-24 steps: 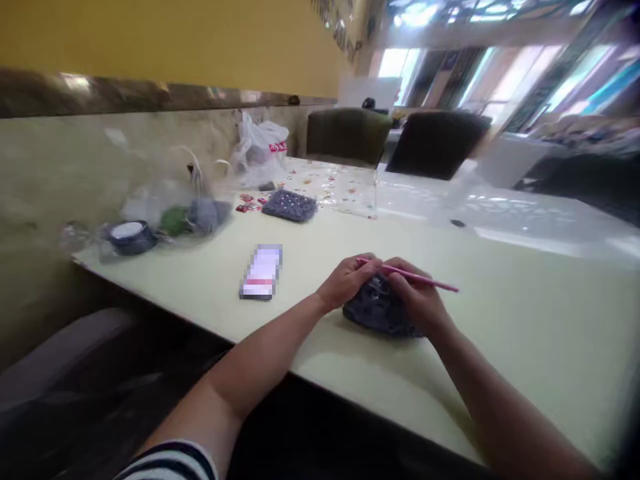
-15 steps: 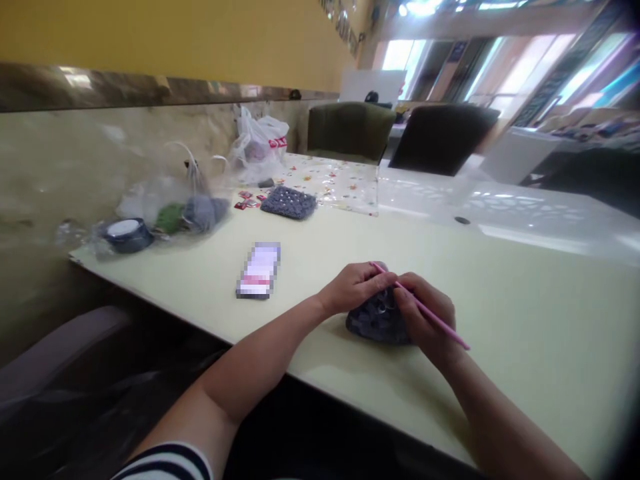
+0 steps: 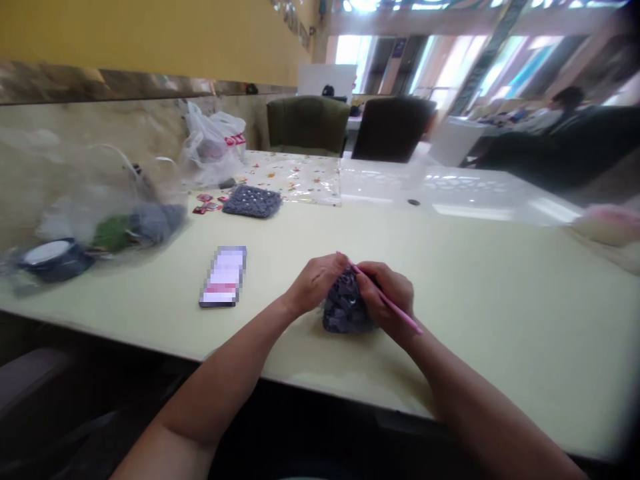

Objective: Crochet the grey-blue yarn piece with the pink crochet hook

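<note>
A dark grey-blue crochet piece (image 3: 345, 310) hangs between my hands, just over the near part of the table. My left hand (image 3: 316, 279) pinches its upper left edge. In my right hand (image 3: 391, 293) is a pink crochet hook (image 3: 400, 315), its handle slanting down over the wrist and its tip close to my left thumb. My right fingers also lie against the right side of the crochet piece. The hook's very end and the stitch there are too small to make out.
A phone (image 3: 223, 277) lies left of my hands. Behind it are a grey crochet square (image 3: 253, 201) and small red packets (image 3: 207, 204). Clear bags with yarn (image 3: 155, 223), a dark round tin (image 3: 56, 259) and a white plastic bag (image 3: 213, 143) line the wall. A person (image 3: 557, 113) sits far right.
The view has turned right, so everything sits further left and a seated person and a pinkish item show at right. The crochet piece is tilted more upright; both hands keep their hold.
</note>
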Available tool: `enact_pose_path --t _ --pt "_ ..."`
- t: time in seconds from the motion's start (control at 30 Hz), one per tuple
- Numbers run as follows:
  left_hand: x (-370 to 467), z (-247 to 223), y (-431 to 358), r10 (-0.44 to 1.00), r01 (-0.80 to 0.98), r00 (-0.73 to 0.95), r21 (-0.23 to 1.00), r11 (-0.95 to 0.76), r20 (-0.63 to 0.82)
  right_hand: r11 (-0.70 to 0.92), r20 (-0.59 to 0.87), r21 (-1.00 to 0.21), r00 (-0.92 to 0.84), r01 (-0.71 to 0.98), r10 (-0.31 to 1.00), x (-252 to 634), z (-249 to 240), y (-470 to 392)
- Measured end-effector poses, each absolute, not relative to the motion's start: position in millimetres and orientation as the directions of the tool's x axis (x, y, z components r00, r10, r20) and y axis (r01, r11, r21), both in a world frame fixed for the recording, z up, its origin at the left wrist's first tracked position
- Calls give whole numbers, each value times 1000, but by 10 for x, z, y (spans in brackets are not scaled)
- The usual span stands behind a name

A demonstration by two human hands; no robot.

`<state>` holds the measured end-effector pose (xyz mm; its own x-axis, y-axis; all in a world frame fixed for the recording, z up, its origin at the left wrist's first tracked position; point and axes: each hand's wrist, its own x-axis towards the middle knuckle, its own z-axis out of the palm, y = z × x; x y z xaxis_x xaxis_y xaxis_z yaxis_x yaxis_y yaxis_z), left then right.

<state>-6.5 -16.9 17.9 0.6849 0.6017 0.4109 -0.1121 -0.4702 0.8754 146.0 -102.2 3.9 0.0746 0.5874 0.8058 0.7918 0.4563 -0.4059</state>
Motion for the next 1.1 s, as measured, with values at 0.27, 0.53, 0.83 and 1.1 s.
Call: enact_pose_path --t 0.27,0.53,0.83,1.1 --pt "-137 172 10 669 100 652 833 -543 358 461 721 -647 292 607 628 1513 108 -975" --pt "-75 202 -160 692 -315 716 927 203 92 507 718 -607 149 612 680 1491 70 -988" --pt "-183 343 -192 656 -229 641 915 -331 398 559 794 -501 95 661 600 1454 125 -994" --pt "-243 368 -123 614 -161 763 980 -121 201 536 788 -481 74 694 612 1458 125 -990"
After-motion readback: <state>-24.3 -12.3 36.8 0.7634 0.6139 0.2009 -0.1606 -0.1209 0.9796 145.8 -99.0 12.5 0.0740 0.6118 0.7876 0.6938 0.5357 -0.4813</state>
